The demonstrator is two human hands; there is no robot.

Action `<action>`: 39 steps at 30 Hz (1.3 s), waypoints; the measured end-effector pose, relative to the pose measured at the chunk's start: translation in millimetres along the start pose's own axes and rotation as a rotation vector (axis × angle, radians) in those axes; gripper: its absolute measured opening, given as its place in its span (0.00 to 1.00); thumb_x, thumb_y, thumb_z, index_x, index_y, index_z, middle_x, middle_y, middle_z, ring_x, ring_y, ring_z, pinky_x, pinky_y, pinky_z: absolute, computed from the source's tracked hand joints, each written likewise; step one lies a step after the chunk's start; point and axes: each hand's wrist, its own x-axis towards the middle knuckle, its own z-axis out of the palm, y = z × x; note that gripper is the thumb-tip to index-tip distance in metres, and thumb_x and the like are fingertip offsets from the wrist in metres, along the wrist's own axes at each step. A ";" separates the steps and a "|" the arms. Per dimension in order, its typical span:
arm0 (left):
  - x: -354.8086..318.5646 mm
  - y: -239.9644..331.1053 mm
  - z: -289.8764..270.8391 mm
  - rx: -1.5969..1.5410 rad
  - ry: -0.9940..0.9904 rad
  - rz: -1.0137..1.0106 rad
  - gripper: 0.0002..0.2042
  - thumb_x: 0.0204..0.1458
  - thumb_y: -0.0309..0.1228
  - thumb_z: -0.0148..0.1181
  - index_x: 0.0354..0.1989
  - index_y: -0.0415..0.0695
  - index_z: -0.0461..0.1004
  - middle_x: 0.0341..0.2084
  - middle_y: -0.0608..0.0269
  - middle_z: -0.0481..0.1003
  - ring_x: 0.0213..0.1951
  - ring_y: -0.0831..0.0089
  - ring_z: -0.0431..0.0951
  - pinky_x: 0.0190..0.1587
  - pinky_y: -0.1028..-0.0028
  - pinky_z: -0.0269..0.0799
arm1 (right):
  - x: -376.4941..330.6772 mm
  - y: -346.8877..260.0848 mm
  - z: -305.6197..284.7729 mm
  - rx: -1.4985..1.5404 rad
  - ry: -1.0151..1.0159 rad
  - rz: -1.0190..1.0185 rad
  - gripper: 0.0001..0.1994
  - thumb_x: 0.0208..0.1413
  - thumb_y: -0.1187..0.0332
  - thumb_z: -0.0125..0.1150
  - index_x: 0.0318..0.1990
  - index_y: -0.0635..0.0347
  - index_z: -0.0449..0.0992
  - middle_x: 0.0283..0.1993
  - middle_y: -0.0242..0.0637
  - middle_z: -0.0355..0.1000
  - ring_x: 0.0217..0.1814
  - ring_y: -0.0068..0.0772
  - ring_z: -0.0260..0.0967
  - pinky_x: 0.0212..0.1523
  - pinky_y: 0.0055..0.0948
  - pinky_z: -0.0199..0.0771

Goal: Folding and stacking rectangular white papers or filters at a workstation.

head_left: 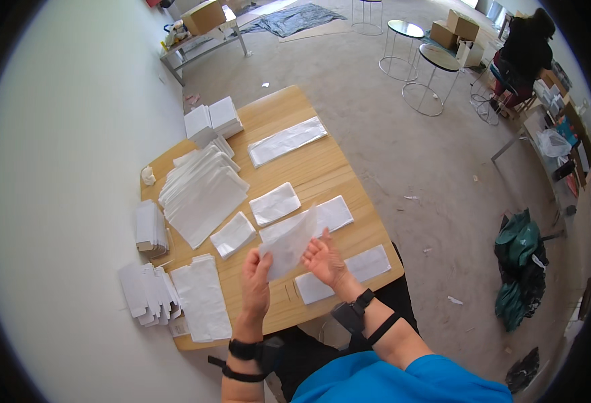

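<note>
A thin, translucent white sheet (287,245), perhaps a flat bag, is pinched at its lower left edge by my left hand (256,272), thumb on top. My right hand (324,258) is at the sheet's right edge, palm turned up and fingers apart; whether its fingertips touch the sheet is hard to tell. Partly behind the sheet lies a flat white stack (336,213) on the wooden table (312,178). Below my right wrist is another long white stack (373,265). Two small folded white stacks (275,203) (234,235) lie just beyond my left hand.
A fanned pile of white sheets (201,191) covers the table's left part. White boxes (225,115) stand at its far left corner, with flat cartons (149,292) along the wall. Round stools (438,59), a seated person (525,54) and a dark green plastic bag (518,248) are on the right.
</note>
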 end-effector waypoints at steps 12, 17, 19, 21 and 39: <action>-107.5 -59.4 -98.1 -0.205 0.008 -0.169 0.16 0.59 0.30 0.51 0.54 0.40 0.67 0.48 0.61 0.74 0.49 0.70 0.76 0.53 0.70 0.71 | -129.6 -30.5 -26.0 -0.558 -0.037 -0.146 0.08 0.58 0.66 0.60 0.43 0.58 0.74 0.40 0.30 0.73 0.41 0.22 0.72 0.44 0.27 0.75; -119.8 -101.3 -112.0 -0.074 0.060 -0.215 0.10 0.59 0.32 0.53 0.46 0.42 0.71 0.40 0.67 0.76 0.42 0.76 0.77 0.48 0.74 0.72 | -142.5 -17.3 -54.4 -1.002 0.109 -0.219 0.10 0.57 0.63 0.61 0.40 0.60 0.77 0.36 0.28 0.73 0.37 0.19 0.70 0.38 0.23 0.73; -120.7 -115.9 -118.0 -0.029 0.083 -0.220 0.09 0.59 0.32 0.54 0.44 0.43 0.71 0.38 0.68 0.77 0.40 0.78 0.76 0.46 0.75 0.72 | -144.9 -13.9 -54.6 -1.153 0.142 -0.248 0.10 0.56 0.63 0.61 0.39 0.60 0.77 0.36 0.28 0.74 0.37 0.19 0.70 0.38 0.23 0.72; -117.5 -132.3 -131.0 -0.028 0.138 -0.208 0.07 0.59 0.33 0.54 0.41 0.44 0.71 0.36 0.70 0.76 0.37 0.80 0.76 0.42 0.77 0.72 | -144.0 -13.5 -49.2 -1.313 0.224 -0.344 0.12 0.55 0.62 0.61 0.37 0.64 0.79 0.31 0.30 0.76 0.34 0.19 0.71 0.36 0.24 0.71; -61.7 -160.8 -127.1 0.319 0.295 -0.114 0.11 0.57 0.34 0.60 0.37 0.37 0.75 0.30 0.70 0.74 0.32 0.82 0.70 0.36 0.80 0.67 | -84.2 -17.3 -60.4 -1.707 0.545 -0.563 0.11 0.43 0.61 0.61 0.27 0.59 0.81 0.29 0.45 0.78 0.33 0.45 0.77 0.38 0.39 0.76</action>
